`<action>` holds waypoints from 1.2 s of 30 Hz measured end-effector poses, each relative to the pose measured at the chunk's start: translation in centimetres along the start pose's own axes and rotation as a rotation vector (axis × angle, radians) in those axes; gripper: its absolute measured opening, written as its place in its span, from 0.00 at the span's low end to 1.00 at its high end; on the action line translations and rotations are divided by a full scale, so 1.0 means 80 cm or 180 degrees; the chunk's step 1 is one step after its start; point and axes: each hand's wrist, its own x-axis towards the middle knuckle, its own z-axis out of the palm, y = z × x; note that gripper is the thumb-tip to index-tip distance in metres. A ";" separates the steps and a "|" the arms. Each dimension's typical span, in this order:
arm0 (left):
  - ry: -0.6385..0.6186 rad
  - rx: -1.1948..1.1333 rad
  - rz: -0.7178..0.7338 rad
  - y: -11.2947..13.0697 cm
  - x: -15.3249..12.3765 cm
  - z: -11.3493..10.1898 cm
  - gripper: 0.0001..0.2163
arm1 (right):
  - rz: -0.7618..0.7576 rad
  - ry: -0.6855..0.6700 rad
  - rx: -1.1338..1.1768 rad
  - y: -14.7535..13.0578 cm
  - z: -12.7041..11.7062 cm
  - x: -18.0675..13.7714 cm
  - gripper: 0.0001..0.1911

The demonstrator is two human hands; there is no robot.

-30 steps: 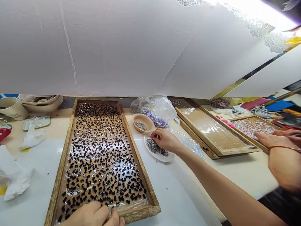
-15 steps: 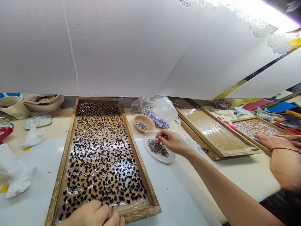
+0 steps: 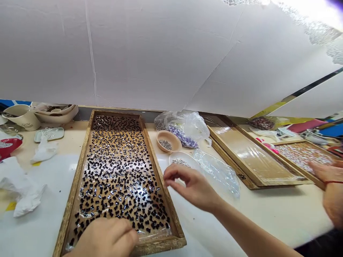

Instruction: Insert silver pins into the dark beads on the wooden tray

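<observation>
A long wooden-framed tray point(image 3: 75, 182) lined with clear film is covered with many small black bow-like pieces point(image 3: 120, 175). Over its near end, my left hand point(image 3: 107, 235) is closed with the fingers curled; its fingertips are hidden. My right hand point(image 3: 191, 185) hovers by the tray's right rim, thumb and forefinger brought together in a pinch. Anything between them is too small to make out. Behind that hand, partly covered by it, is a white plate point(image 3: 194, 163) of small silvery bits point(image 3: 180, 162). A beige bowl point(image 3: 175, 141) holding similar bits stands just beyond.
A clear plastic bag point(image 3: 187, 130) with purple pieces and a flat plastic sheet point(image 3: 219, 171) lie right of the tray. Stacked wooden trays point(image 3: 249, 150) are farther right. Another person's hand point(image 3: 331, 178) works there over a tray. Crumpled tissues point(image 3: 24, 192) lie at left.
My right hand has moved from the silvery bits on the plate leftward and nearer, to the black-piece tray's rim. My left hand has shifted slightly and its fingers are more curled under.
</observation>
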 end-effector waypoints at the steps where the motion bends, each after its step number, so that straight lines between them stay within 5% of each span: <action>1: 0.0072 -0.0332 -0.0377 0.000 0.001 -0.002 0.12 | -0.0259 -0.0113 0.0174 -0.019 0.012 -0.004 0.04; 4: -0.0208 -0.1092 -0.1374 0.000 0.007 -0.014 0.09 | -0.0832 -0.0569 0.0574 -0.061 0.042 -0.012 0.09; 7: -0.0583 -0.1455 -0.1753 0.000 0.012 -0.021 0.06 | -0.0976 -0.0611 0.0632 -0.078 0.061 -0.013 0.09; 16: -0.0405 -0.1761 -0.1891 0.003 0.013 -0.025 0.10 | -0.0958 -0.0551 0.0682 -0.085 0.071 -0.012 0.08; 30: -0.0294 -0.1719 -0.1899 0.003 0.015 -0.020 0.09 | -0.1597 -0.0106 -0.0075 -0.080 0.082 -0.018 0.06; 36: -0.0109 -0.1552 -0.1622 0.001 0.002 -0.011 0.07 | -0.1166 -0.0260 -0.0178 -0.056 0.045 0.024 0.06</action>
